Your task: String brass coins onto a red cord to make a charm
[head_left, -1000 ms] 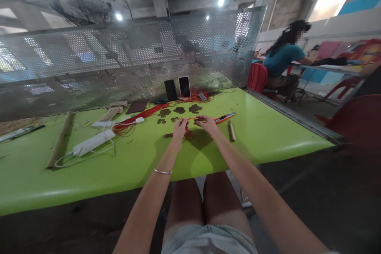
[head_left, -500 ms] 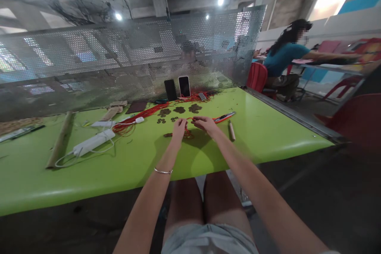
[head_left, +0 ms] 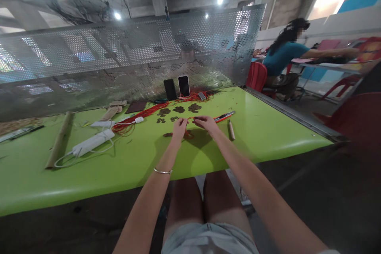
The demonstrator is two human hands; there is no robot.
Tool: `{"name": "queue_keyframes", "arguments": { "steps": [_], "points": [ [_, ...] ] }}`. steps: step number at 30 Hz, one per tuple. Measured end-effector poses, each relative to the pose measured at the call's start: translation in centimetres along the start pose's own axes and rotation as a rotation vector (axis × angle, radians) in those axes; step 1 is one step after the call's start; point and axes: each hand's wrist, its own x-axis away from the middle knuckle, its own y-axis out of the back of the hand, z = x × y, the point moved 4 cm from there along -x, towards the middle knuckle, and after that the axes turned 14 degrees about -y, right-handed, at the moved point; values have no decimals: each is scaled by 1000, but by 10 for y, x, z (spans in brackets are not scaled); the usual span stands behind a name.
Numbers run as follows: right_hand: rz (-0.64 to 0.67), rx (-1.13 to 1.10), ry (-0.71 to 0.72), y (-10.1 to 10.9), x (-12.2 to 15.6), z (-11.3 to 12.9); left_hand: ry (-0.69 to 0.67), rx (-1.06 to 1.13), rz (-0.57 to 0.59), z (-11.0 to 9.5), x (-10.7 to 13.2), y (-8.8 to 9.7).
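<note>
My left hand [head_left: 179,127] is closed in a pinch on a red cord [head_left: 190,118], held just above the green table. The cord runs across the small gap to my right hand [head_left: 206,122], whose fingers are also pinched on it. Red strands [head_left: 188,135] hang or lie below my left hand, with a few dark coins [head_left: 167,135] beside them. Beyond my hands lie several piles of brown coins [head_left: 179,109]. A utility knife [head_left: 222,117] lies right behind my right hand, and a wooden-handled awl [head_left: 231,130] is to its right.
A bundle of red cords [head_left: 139,117] stretches across the table [head_left: 268,135]. On the left are a white power strip [head_left: 93,143] and a long tube [head_left: 59,141]. Two phones [head_left: 184,86] lean near a perforated metal screen [head_left: 125,63]. A co-worker [head_left: 287,57] sits at the right.
Both hands keep their pinch on the cord and have barely moved. The co-worker's outstretched arm at the right has risen slightly.
</note>
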Motion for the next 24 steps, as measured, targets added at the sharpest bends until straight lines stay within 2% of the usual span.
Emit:
{"name": "queue_keyframes", "arguments": {
  "steps": [11,24],
  "points": [
    [-121,362,169,4,-8,-1,-39,-78,95,-1,-1,-5],
    [-228,644,396,-3,2,5,14,15,167,-2,4,-12]
  ]
}}
